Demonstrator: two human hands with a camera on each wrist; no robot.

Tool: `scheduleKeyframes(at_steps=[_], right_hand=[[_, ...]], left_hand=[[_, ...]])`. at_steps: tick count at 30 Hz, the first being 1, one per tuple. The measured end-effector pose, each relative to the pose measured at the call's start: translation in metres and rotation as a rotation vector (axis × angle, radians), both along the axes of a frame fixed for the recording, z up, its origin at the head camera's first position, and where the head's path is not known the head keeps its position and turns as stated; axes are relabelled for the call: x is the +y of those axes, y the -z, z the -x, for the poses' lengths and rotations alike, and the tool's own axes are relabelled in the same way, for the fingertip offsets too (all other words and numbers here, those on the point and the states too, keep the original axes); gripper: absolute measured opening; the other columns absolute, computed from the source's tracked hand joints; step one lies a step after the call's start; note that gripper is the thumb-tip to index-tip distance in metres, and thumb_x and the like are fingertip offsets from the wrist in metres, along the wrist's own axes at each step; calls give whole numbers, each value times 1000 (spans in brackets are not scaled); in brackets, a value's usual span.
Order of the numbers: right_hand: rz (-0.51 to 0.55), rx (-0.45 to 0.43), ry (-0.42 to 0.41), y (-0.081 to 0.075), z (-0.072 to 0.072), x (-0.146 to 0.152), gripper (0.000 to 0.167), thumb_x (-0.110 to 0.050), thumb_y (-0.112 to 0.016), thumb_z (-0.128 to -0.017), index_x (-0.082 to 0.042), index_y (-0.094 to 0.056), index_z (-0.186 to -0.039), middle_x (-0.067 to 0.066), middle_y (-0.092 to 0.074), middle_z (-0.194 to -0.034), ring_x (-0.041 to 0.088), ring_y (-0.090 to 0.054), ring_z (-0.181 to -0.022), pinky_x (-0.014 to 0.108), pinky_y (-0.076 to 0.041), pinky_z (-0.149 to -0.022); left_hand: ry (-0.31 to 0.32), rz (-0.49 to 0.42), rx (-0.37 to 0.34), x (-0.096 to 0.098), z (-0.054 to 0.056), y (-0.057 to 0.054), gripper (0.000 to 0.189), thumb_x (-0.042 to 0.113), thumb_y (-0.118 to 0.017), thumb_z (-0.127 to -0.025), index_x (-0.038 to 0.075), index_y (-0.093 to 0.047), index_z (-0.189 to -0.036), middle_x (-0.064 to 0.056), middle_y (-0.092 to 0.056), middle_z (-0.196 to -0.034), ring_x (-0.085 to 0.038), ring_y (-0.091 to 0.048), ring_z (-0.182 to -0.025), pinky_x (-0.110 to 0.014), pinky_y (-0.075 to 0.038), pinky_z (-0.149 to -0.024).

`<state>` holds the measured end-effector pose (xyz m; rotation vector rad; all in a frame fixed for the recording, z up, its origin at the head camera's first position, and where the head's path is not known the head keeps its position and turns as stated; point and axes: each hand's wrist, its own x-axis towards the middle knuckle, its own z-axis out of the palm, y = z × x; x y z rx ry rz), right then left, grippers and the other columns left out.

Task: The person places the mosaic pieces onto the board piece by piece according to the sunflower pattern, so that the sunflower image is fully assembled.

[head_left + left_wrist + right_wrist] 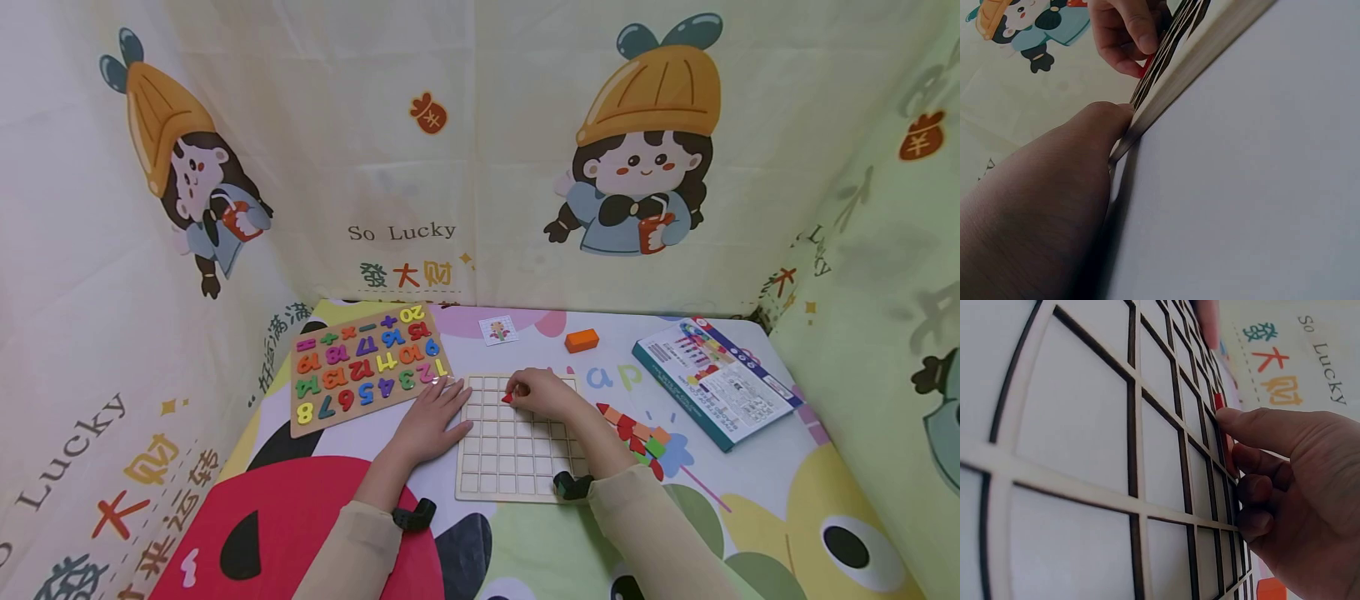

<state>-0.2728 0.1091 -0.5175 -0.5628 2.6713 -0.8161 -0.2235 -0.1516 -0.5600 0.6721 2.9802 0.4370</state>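
A light wooden grid board with square cells lies on the table. Over its upper part my right hand pinches a small red piece between thumb and fingers, at the grid's surface. In the head view only a pointed bit of that piece shows. My left hand rests flat along the board's left edge, fingers spread and fairly straight. Its thumb touches the board's side in the left wrist view. To the right of the board, partly behind my right forearm, lies a cluster of red, orange and green pieces.
Left of the board sits a number puzzle tray, close to my left fingertips. Beyond the board are a small picture card and an orange block. A flat box lies at the right. Printed curtains surround the table.
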Motion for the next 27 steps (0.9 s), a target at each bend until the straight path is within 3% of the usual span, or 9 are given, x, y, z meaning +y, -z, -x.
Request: scheduleKeyframes(at_steps=[7,11,16,21,27], right_hand=[[32,17,17,-4,-3,7,14,-26,-72,-91,-22,-68,-104,-3,-59,-83,15,-54,-81,32,-47,-73],[39,62,28,-16,-7,22,17,-26,-69,-92,-18,-69,-108,-3,-59,-86,15,-53,-81,36,-47,-77],[44,94,77,-31,-13,53,20,-25,-67,-94,-15,-69,-111,0,-60,-88,18,-53,-82,32,-48,-73],[35,43,170,-40,-22,90,22,-26,-66,-95,-16,-68,-115,2,-62,-94,21,-54,-87,29,-50,-71],[12,-30,204,-33,-31,125,23,-25,-65,-95,-16,-66,-116,3,-63,-99,22,-55,-92,29,-50,-75]], left_hand=[[2,-2,6,0,0,1,69,64,-43,-96,32,-28,-156,10,-23,-165,-21,-7,-156,-48,-11,-126],[5,-2,9,0,0,3,69,64,-42,-97,32,-28,-156,10,-23,-165,-21,-7,-156,-47,-10,-126],[10,-2,9,0,1,3,69,64,-41,-97,32,-27,-157,9,-22,-165,-22,-7,-156,-47,-10,-126],[5,10,6,-1,1,3,69,64,-41,-97,32,-27,-157,10,-22,-165,-21,-6,-156,-47,-10,-127],[7,-3,10,0,-1,0,69,62,-44,-97,31,-29,-156,8,-24,-165,-24,-8,-156,-48,-11,-126]])
